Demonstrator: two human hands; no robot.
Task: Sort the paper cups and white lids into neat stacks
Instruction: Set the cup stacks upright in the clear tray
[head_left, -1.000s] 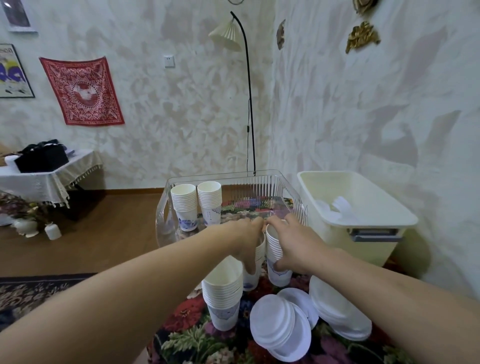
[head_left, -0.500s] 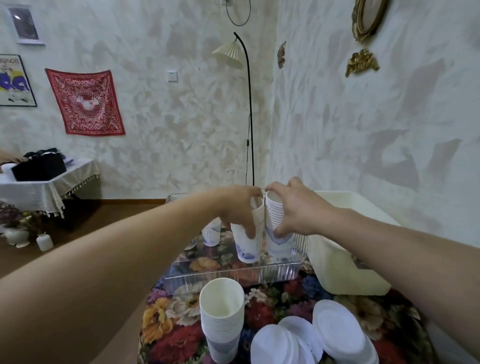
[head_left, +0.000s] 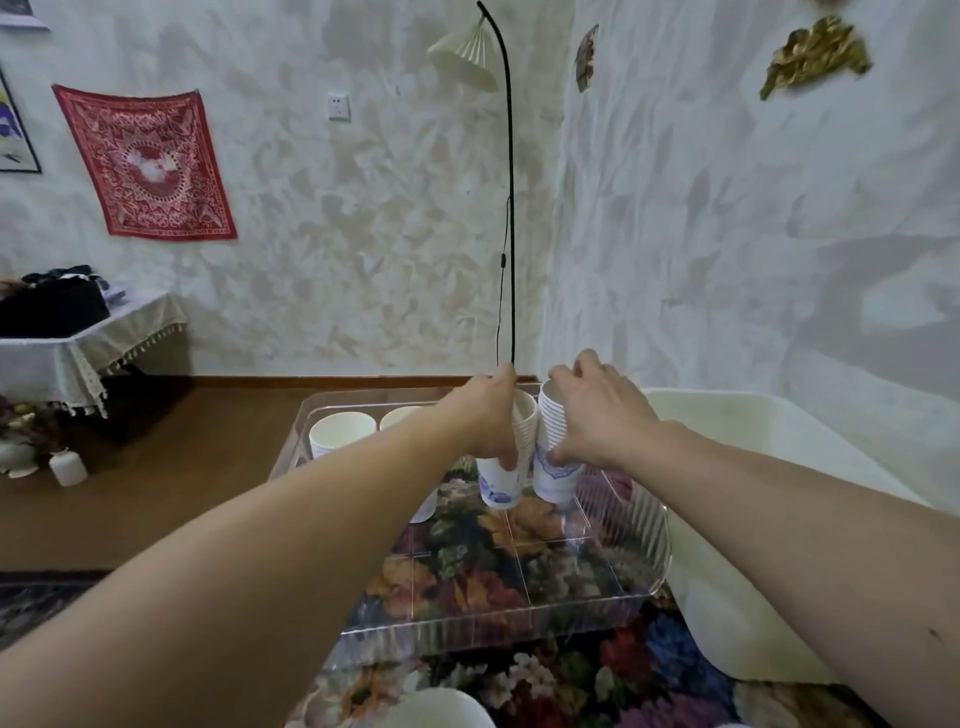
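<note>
My left hand (head_left: 485, 421) grips a stack of white paper cups with blue print (head_left: 501, 480). Right beside it my right hand (head_left: 597, 415) grips a second such stack (head_left: 553, 475). Both stacks hang upright over the far right part of a clear ribbed plastic tray (head_left: 623, 519). Two more cup stacks (head_left: 340, 434) stand at the tray's far left, partly hidden by my left arm. The rim of another cup stack (head_left: 441, 709) shows at the bottom edge. No lids are in view.
A cream plastic tub (head_left: 727, 519) stands right of the tray on the floral cloth (head_left: 519, 670). A black floor lamp pole (head_left: 511, 208) rises behind the tray. A cloth-covered side table (head_left: 78, 343) stands far left, with small vases (head_left: 67, 467) on the floor.
Both hands lifted their cup stacks from the cloth and carried them forward over the clear tray, then lower toward its far right part. The view moved forward, so the lids dropped out of sight.
</note>
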